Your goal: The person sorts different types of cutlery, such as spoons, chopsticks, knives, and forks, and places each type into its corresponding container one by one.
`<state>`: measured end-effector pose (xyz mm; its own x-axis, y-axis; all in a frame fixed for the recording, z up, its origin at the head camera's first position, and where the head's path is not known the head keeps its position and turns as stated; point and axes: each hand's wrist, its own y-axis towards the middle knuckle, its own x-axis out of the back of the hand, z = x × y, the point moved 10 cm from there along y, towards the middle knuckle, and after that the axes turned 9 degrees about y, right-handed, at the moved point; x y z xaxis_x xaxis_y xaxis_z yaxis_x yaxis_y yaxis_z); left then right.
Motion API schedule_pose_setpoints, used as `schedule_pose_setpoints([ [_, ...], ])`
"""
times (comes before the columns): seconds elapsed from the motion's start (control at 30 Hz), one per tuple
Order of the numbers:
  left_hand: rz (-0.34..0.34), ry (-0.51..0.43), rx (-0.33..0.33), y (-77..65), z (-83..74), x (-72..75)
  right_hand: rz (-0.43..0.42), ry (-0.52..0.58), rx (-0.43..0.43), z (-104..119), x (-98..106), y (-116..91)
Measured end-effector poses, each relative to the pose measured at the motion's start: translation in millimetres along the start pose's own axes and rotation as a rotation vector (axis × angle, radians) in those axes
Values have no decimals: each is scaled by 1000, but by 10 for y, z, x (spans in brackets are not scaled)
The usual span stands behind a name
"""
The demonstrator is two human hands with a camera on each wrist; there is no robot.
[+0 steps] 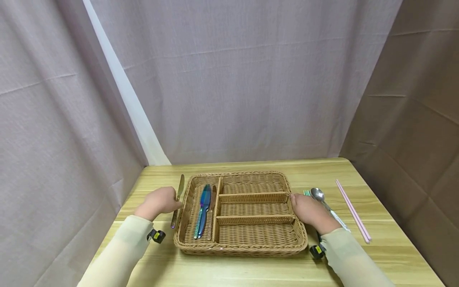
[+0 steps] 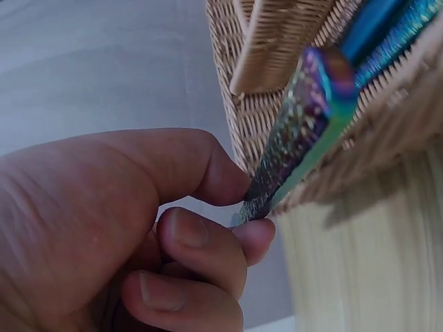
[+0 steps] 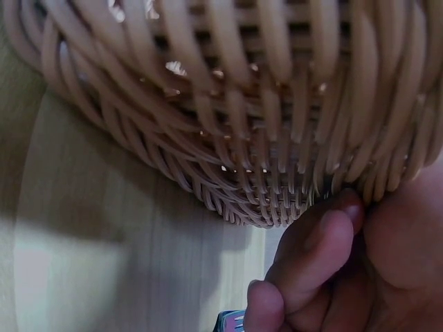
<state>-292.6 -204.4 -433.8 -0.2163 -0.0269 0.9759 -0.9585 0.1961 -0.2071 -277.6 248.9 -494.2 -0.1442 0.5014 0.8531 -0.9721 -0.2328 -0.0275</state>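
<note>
My left hand (image 1: 160, 200) pinches a table knife (image 1: 181, 186) between thumb and fingers, just outside the left side of a woven basket tray (image 1: 251, 250). In the left wrist view the knife's glittery, iridescent handle (image 2: 294, 131) points toward the camera. My right hand (image 1: 311, 210) holds the tray's right rim; in the right wrist view its fingers (image 3: 325, 242) are curled against the woven wall (image 3: 242, 90). The tray's long left compartment holds a blue knife (image 1: 205, 210), another blue-green knife (image 1: 198, 221) and a brownish-gold piece of cutlery (image 1: 212, 209).
Right of the tray lie a spoon (image 1: 317, 194) with a patterned handle, a fork (image 1: 306, 193) partly hidden by my right hand, and pink chopsticks (image 1: 353, 211). Thin dividers (image 1: 254, 217) split the tray's right part into three compartments. Grey curtains (image 1: 251, 99) hang behind the wooden table (image 1: 251, 273).
</note>
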Motion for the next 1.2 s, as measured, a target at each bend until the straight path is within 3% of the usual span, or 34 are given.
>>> schedule_pose_setpoints([
  [0.33, -25, 5, -50, 114, -217, 26, -5, -5, -2, -3, 1, 0],
  [0.7, 12, 7, -77, 196, -417, -105, -16, -10, 11, 22, 21, 2],
  [1.2, 73, 30, -49, 302, -502, -253, -10, -9, 3, 26, 25, -8],
])
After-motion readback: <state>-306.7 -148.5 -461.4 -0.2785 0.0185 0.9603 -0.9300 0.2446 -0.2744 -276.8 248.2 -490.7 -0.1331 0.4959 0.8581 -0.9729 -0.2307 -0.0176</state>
